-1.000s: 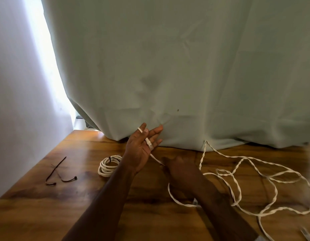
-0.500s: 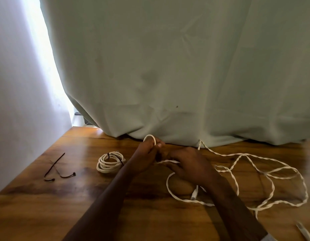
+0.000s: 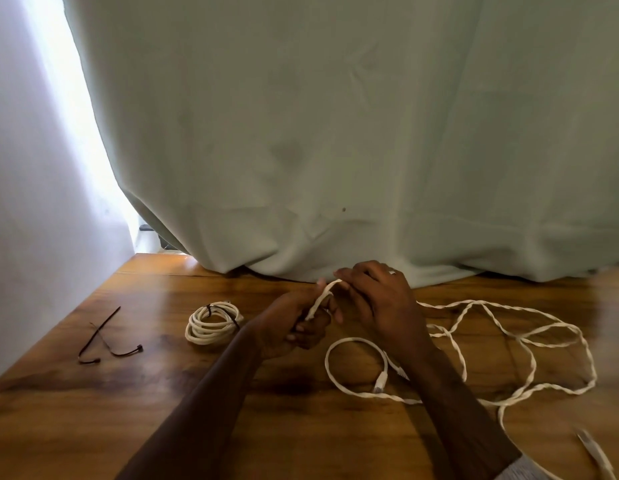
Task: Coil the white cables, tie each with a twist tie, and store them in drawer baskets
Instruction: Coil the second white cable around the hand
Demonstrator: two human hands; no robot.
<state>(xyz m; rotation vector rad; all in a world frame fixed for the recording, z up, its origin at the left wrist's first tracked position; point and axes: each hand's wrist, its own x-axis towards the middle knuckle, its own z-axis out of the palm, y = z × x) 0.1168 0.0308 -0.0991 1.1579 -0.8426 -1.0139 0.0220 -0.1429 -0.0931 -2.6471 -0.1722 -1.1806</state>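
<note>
Two thin dark twist ties (image 3: 107, 342) lie crossed at the left of the glossy brown wooden table (image 3: 93, 427). Near them sits a coiled white cable bound with a dark tie (image 3: 212, 322). The left hand (image 3: 294, 327) is fisted around a doubled length of the loose white twisted cable (image 3: 509, 337); the right hand (image 3: 381, 299) pinches its loop top. The cable's slack sprawls rightward. A pale green curtain (image 3: 336, 133) hangs behind, hem on the table.

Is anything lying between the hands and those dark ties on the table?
Yes. The tied coil lies on the table between the left hand and the twist ties; it sits low and looks easy to reach over.
</note>
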